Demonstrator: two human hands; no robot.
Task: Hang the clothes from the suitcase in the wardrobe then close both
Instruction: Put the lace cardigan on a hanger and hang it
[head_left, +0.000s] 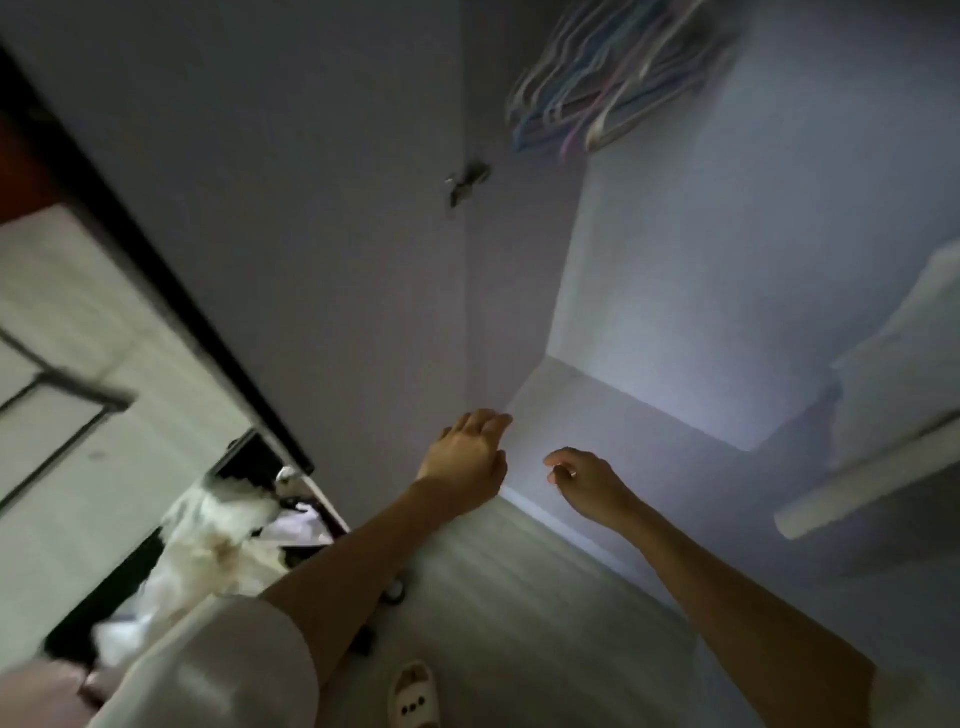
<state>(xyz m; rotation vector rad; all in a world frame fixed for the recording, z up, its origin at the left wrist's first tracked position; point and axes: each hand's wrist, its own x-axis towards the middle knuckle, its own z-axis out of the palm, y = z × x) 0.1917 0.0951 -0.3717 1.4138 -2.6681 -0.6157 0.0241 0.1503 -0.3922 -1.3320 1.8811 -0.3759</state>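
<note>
A dim room shows in the head view: pale wood-look floor (524, 613) near, and an open wardrobe (727, 270) filling the far and right side, its door (291, 218) swung out to the left. Inside, a bunch of pastel hangers (613, 78) hangs at the far top, with no garment on them that I can see; a pale garment (893, 364) hangs at the right edge, though blur makes it hard to be sure what it is.

The suitcase (104, 613) lies open on the floor at the near left, behind the door, with white and dark clothes (218, 545) heaped in it. It sits down and to the left of both hands, nearer the left arm.

The left hand (467, 457) reaches toward the wardrobe's lower left corner, fingers loosely extended, holding nothing. The right hand (587, 483) hovers just beside it, fingers relaxed and slightly curled, also empty. A slipper (413, 696) shows at the near edge.
</note>
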